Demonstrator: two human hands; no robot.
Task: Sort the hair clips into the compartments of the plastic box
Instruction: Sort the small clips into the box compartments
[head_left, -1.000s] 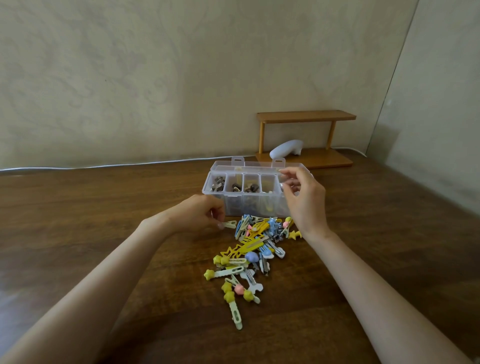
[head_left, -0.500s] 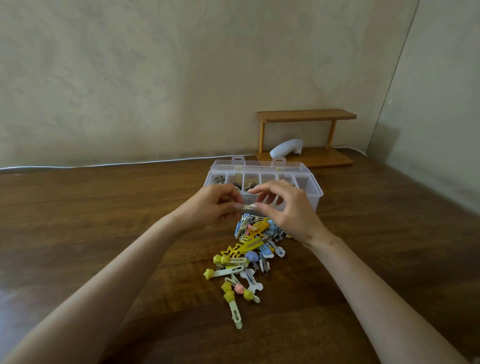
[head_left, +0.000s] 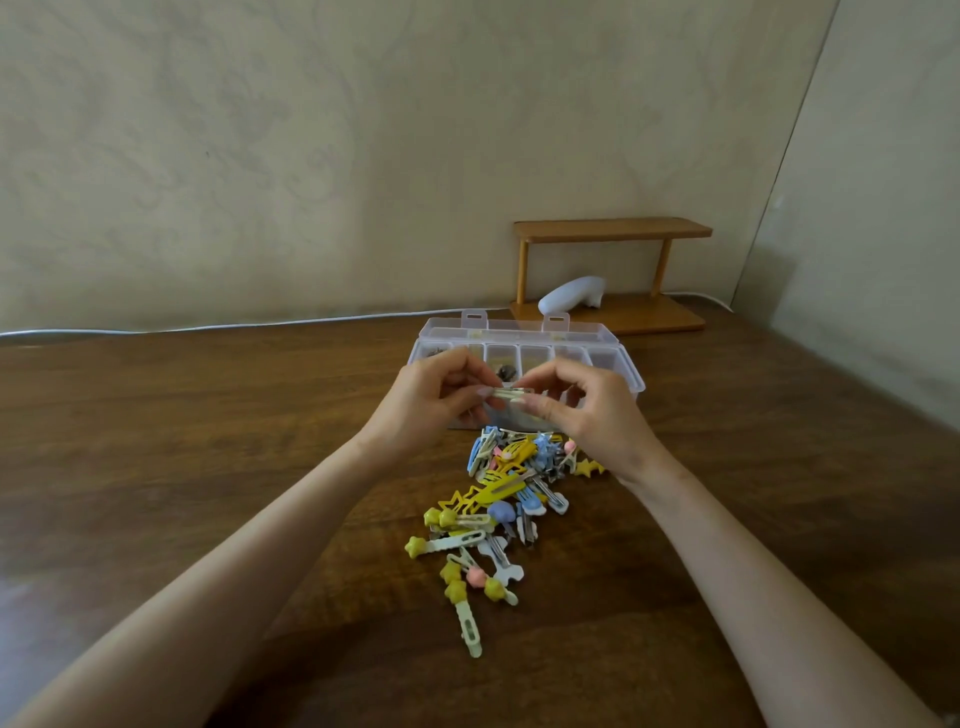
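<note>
A clear plastic box (head_left: 608, 332) with several compartments stands open on the wooden table, dark clips showing in its left compartments. In front of it, both hands hold one pale cream hair clip (head_left: 511, 393) level above the box's near wall. My left hand (head_left: 436, 400) pinches its left end, and my right hand (head_left: 582, 410) pinches its right end. A pile of yellow, blue, pink and white hair clips (head_left: 498, 504) lies on the table just below my hands.
A small wooden shelf (head_left: 613, 228) stands behind the box against the wall, with a white rounded object (head_left: 569, 293) on its lower board. A white cable (head_left: 208, 327) runs along the table's far edge. A side wall rises at right.
My right hand came down from the box's right end to meet the left. My left hand lifted a cream clip from the table, and both hands now hold it in front of the box.
</note>
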